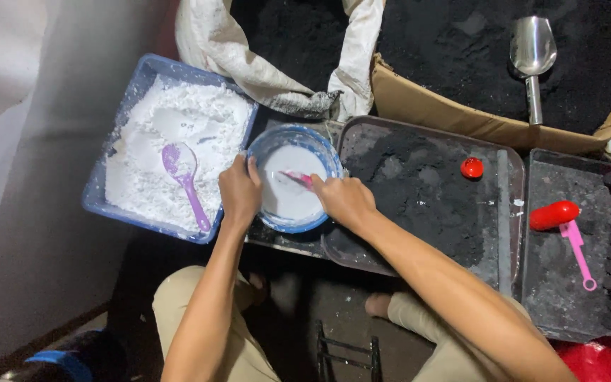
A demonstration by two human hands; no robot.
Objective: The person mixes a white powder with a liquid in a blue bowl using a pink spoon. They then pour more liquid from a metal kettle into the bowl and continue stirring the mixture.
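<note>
The right hand (344, 198) covers the handle of the pink utensil (297, 178) in the blue bowl (328, 152), so the grip is hidden. At the lower right edge, a red thing (602, 361) is cut off. The dark object with a blue band (65, 361) at lower left is blurred.

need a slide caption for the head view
Left hand steadies a blue bowl of white liquid while the right hand holds a pink spoon in it, beside a tray of white powder.
</note>
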